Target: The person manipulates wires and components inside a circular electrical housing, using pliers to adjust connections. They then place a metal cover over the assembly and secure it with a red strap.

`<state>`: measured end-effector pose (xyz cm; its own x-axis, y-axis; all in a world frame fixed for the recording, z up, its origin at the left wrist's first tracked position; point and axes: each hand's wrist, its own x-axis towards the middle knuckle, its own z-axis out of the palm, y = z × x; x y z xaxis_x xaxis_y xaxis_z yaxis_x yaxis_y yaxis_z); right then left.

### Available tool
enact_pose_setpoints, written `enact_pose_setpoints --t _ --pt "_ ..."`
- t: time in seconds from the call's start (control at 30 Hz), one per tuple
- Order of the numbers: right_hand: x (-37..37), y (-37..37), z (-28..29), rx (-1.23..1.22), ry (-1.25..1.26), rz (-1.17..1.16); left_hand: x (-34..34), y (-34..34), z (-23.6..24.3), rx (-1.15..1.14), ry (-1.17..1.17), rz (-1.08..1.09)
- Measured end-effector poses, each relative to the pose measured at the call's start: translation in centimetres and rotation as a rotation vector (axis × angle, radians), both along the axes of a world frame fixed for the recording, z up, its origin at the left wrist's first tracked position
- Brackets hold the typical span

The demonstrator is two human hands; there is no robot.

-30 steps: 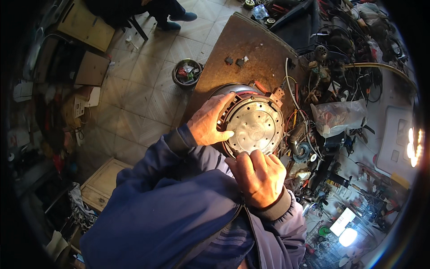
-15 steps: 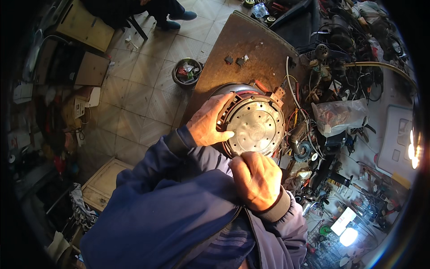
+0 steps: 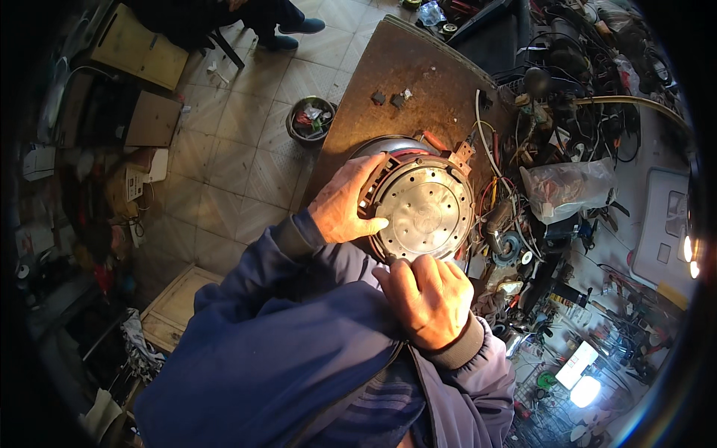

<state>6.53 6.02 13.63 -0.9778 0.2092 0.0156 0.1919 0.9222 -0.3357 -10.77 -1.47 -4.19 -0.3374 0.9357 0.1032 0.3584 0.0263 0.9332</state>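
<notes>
A round appliance body topped by a silvery metal plate (image 3: 423, 211) with small holes lies on the brown worktable (image 3: 366, 84). At its upper right a reddish-brown bracket (image 3: 461, 158) sticks out. My left hand (image 3: 346, 200) clasps its left side, the thumb lying on the plate and the fingers over a slotted rim (image 3: 382, 179). My right hand (image 3: 432, 299) is closed at the near edge of the body, knuckles up; what its fingers hold is hidden. Behind the body, part of a shiny rounded metal piece (image 3: 388, 145) shows.
A red-handled tool (image 3: 432, 140) and small dark pieces (image 3: 396, 98) lie on the worktable. Cables, tools and a clear plastic bag (image 3: 569, 190) crowd the right. A bin (image 3: 312, 118) stands on the tiled floor, left of the table. Another person's shoes (image 3: 302, 27) show farther back.
My right hand has shifted slightly, its thumb side tilting at the near rim. My left hand keeps its hold, and the round body has stayed in place.
</notes>
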Motion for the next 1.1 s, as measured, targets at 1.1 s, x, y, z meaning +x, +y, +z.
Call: enact_pose_setpoints --t 1.1 --pt "-0.4 0.0 -0.4 -0.068 0.039 0.017 0.4 0.0 -0.3 -0.029 0.009 0.009"
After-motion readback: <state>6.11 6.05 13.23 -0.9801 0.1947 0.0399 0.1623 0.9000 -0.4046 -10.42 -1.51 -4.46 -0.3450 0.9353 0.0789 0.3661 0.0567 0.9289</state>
